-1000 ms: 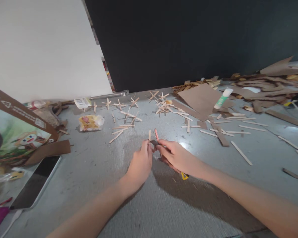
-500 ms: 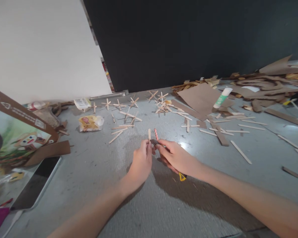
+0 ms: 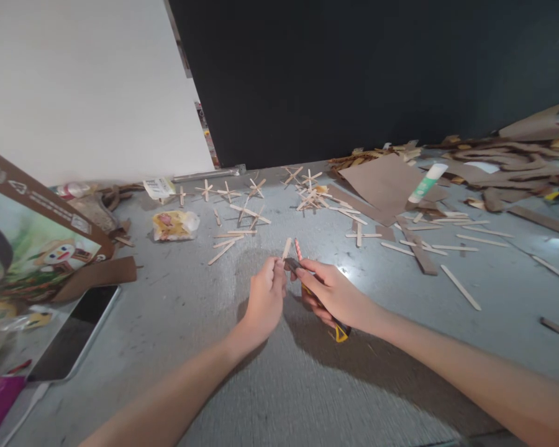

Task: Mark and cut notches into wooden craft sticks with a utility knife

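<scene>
My left hand (image 3: pixel 266 298) is closed, pinching a short wooden craft stick (image 3: pixel 287 248) that points up and tilts a little to the right. Wrapped in my right hand (image 3: pixel 328 288) is a utility knife (image 3: pixel 340 332) with a dark body and a yellow loop at its end. The knife's front end reaches the base of the stick, close to my left fingertips; whether the blade touches the wood is too small to tell. A thin red-and-white striped piece (image 3: pixel 298 249) sticks up by my right fingers, its lower part hidden.
Star-shaped stick pieces (image 3: pixel 257 187) and loose craft sticks (image 3: pixel 461 287) lie ahead and to the right. A glue stick (image 3: pixel 427 183) rests by cardboard (image 3: pixel 377 186) at the back. On the left are a phone (image 3: pixel 74 335), a printed bag (image 3: pixel 41 248) and a yellow packet (image 3: pixel 174 225).
The craft stick has tipped from nearly upright to leaning right. My right hand has turned slightly, showing more of the knife. The whole view has shifted a little.
</scene>
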A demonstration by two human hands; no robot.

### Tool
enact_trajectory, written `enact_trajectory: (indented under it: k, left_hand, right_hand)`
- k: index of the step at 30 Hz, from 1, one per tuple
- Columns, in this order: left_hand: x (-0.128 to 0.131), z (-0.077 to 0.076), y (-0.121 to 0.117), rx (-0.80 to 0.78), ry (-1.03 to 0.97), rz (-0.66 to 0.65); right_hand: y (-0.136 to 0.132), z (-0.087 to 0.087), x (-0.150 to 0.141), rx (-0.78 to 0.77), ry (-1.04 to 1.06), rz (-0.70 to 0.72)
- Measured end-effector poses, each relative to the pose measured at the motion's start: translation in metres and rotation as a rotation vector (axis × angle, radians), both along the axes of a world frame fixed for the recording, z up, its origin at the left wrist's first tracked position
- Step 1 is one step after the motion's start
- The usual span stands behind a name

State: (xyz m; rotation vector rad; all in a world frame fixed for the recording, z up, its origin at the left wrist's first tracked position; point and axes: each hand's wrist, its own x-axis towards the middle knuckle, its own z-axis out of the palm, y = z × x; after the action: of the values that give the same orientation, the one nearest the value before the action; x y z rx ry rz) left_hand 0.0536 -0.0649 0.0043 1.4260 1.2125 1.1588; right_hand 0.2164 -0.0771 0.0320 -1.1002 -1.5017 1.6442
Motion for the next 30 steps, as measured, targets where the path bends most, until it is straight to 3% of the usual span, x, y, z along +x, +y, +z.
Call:
enact_trajectory:
  k: [21,30]
  left_hand:
    - [0.0013,0.0079,0.0036,-0.076,-0.282,-0.063]
    - [-0.0010,0.0084,0.0067,-0.149,-0.288,-0.091]
  right_hand:
    - [-0.0002,0.0025,0.0023,0.021,0.009,0.024]
    - [0.0062,-0.0057,0.0064,0.028,0.003,0.055]
